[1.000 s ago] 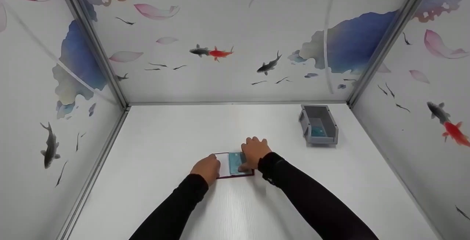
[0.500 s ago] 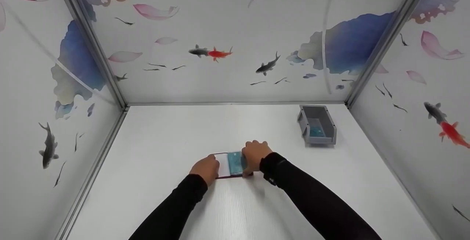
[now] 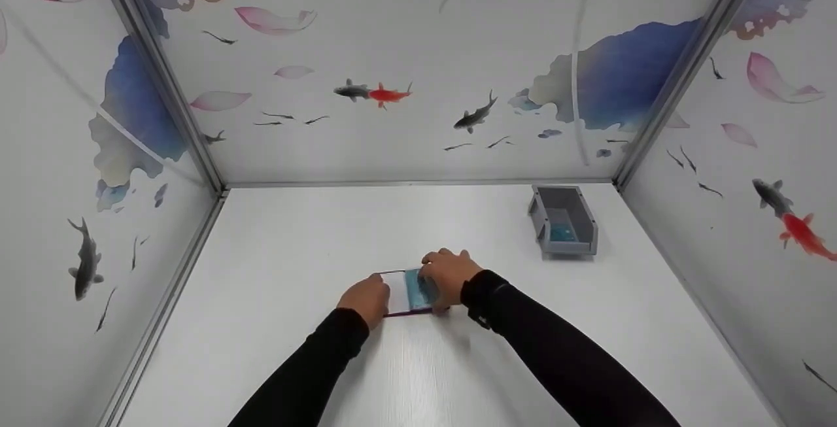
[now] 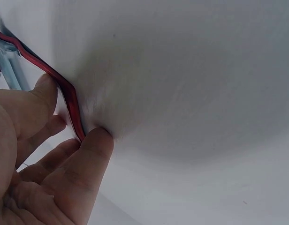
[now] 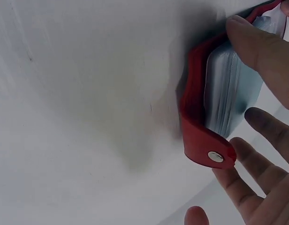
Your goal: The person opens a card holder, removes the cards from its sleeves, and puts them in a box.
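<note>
A red card holder (image 5: 191, 93) lies spread on the white table in front of me. Its clear plastic sleeves (image 5: 222, 89) are stacked on the right half, with a light blue card (image 3: 416, 291) showing through. A strap with a metal snap (image 5: 216, 156) sticks out from the holder's right end. My left hand (image 3: 366, 301) holds the holder's left end, thumb on the near edge and fingers round the side. My right hand (image 3: 448, 278) spans the right half, thumb at the near edge and fingers over the sleeves and right end, hiding part of them.
A grey open-fronted bin (image 3: 563, 221) stands at the back right of the table, with a light blue flat piece (image 3: 562, 232) inside. White printed walls (image 3: 405, 146) enclose the table at the back and both sides.
My right thumb has slid from the top of the blue card to the holder's near edge. The right fingers have shifted left over the sleeves. The left hand keeps its hold.
</note>
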Available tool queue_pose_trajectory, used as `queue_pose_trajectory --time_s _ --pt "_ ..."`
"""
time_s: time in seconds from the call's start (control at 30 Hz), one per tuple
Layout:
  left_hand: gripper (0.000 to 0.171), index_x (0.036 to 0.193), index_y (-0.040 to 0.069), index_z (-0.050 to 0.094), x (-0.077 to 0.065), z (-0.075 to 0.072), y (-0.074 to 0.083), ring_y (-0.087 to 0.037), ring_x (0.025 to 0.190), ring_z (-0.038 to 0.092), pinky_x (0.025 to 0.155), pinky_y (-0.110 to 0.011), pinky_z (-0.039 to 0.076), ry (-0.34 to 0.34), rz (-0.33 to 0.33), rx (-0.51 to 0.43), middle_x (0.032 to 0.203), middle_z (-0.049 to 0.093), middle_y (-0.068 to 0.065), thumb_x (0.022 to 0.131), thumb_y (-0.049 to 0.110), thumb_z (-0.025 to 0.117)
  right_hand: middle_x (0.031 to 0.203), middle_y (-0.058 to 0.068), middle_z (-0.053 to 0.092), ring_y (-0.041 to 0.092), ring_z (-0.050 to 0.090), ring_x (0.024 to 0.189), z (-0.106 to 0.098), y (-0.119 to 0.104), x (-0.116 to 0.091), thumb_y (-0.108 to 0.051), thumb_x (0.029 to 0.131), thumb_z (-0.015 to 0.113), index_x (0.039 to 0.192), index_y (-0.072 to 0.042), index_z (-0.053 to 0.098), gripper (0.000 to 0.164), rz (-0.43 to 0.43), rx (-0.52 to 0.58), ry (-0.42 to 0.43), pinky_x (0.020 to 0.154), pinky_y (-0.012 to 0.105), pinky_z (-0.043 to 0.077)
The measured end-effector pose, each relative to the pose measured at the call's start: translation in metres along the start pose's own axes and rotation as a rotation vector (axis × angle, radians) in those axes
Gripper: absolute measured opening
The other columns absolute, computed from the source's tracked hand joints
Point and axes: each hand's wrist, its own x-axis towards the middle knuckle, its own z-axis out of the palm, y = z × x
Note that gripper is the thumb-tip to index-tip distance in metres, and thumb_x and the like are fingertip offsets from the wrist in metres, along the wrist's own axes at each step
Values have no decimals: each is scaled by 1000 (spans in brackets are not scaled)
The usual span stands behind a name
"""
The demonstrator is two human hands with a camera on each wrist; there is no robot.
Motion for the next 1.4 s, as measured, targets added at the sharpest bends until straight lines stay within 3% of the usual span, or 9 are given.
queue_pose_trajectory --time_s 0.2,0.3,0.43,0.57,0.87,1.1,1.3,1.4 --pt "9 101 -2 83 1 -1 0 -29 97 80 94 -42 69 -19 -14 11 111 79 -18 96 4 88 146 0 78 28 70 135 -4 1 2 -25 84 104 130 -23 86 49 -30 27 -22 108 68 59" --pt "10 100 -1 83 1 0 0 -30 97 80 94 -43 69 -19 -15 9 111 79 -18 95 5 89 136 0 82 27 71 128 -5 0 2 -24 84 104 128 -22 85 48 -22 41 -31 109 68 58" --pt "9 96 0 82 1 1 -1 -29 93 78 91 -43 69 -11 -12 -3 108 79 -17 94 4 90 125 -1 83 24 69 117 -4 -2 1 -28 81 106 132 -22 83 57 -1 55 -44 109 67 57" --pt "9 95 0 82 1 2 -2 -28 93 78 90 -43 68 -8 -9 -6 108 78 -17 94 3 89 134 0 81 26 68 122 0 -2 3 -32 79 107 141 -25 79 68 -14 15 -39 107 65 57" --pt "13 99 -1 83 0 -2 -1 -30 96 79 94 -44 69 -25 -9 -8 114 79 -19 93 6 91 144 5 73 31 66 129 -11 -2 0 -29 82 105 146 -26 76 71 -13 127 -65 105 60 56" --pt "14 100 0 83 -1 0 -2 -33 104 81 96 -44 68 -9 -2 5 119 79 -20 93 8 92 138 11 71 32 63 124 -15 -6 1 -28 79 107 144 -26 75 73 -33 157 -27 99 55 50" --pt "8 91 1 81 1 -1 -2 -31 93 78 89 -45 68 -7 -23 -65 109 77 -17 94 3 89 135 10 68 31 64 120 -17 -9 4 -30 77 109 145 -25 74 77 -53 152 -8 99 52 49" --pt "10 87 2 80 0 0 -4 -29 87 76 83 -45 67 12 -3 -73 102 75 -15 93 2 88 145 9 65 28 67 124 -20 -12 7 -23 79 107 152 -23 69 83 -68 237 -25 107 48 54"
